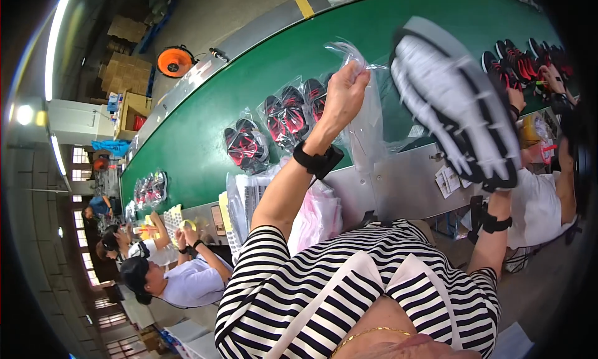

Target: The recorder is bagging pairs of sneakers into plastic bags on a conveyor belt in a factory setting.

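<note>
My left hand [349, 92] is closed on the upper edge of a clear plastic bag [367, 138], which hangs down over the edge of the green belt. On the right, my right hand [499, 199] is mostly hidden behind a shoe [458, 94] and holds it up near its heel end. The shoe's white and black sole faces me, smeared by motion. It is apart from the bag. Just left of my left hand, bagged pairs of black and red shoes [285, 117] lie on the belt.
A long green conveyor belt [205, 119] runs across in front of me. Unbagged black and red shoes [517, 61] lie at the right, by a co-worker's hands [551, 79]. Plastic bags [319, 211] are piled at the near edge. Other people [180, 278] work at the left.
</note>
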{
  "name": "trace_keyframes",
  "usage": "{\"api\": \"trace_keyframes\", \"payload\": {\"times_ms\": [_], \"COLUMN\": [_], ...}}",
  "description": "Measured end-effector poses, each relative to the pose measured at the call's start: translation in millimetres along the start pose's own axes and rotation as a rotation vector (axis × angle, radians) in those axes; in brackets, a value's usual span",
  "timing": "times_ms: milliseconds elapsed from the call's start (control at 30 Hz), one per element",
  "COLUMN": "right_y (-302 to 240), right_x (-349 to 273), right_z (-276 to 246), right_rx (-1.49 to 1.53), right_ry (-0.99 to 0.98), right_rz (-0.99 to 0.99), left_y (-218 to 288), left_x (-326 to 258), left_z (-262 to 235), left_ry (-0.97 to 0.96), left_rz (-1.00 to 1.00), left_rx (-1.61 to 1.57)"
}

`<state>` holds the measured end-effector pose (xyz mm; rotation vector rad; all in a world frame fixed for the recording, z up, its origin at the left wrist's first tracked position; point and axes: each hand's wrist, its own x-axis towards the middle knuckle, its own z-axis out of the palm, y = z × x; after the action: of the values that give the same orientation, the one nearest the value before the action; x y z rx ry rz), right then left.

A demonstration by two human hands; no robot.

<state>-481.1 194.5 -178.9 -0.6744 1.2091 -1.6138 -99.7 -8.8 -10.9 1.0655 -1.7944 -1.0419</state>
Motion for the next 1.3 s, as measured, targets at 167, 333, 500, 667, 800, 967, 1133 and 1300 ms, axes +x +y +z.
{"api": "trace_keyframes", "payload": {"times_ms": [167,333,500,667,800,967,1133,1300], "right_y": [-90,-89,-121,-131,-132,-122,-79,-3], "right_x": [-63,-66,-61,-77,-85,-75,-54,-59], "right_z": [182,223,249,272,290,288,280,259], "right_rx": [-0.817,-1.457,-1.719,-1.960,-2.004,-1.889,-1.768,-1.757], "right_ry": [-0.507,-0.497,-0.598,-0.707,-0.963,-1.269,-0.692,-0.612], "right_rz": [0.023,-0.251,-0.618,-0.729,-0.720,-0.700,-0.537,-0.214], "left_y": [19,43,66,96,132,119,69,59], "left_x": [-45,-88,-56,19,-13,-24,-56,-118], "left_z": [16,72,76,49,92,81,25,69], "left_ry": [-0.089,-0.266,-0.179,-0.086,-0.357,-0.546,-0.565,-0.761], "left_rz": [0.054,0.301,0.596,0.717,0.909,0.957,0.592,0.659], "left_rx": [0.142,0.015,0.058,0.179,0.418,0.386,0.501,0.455]}}
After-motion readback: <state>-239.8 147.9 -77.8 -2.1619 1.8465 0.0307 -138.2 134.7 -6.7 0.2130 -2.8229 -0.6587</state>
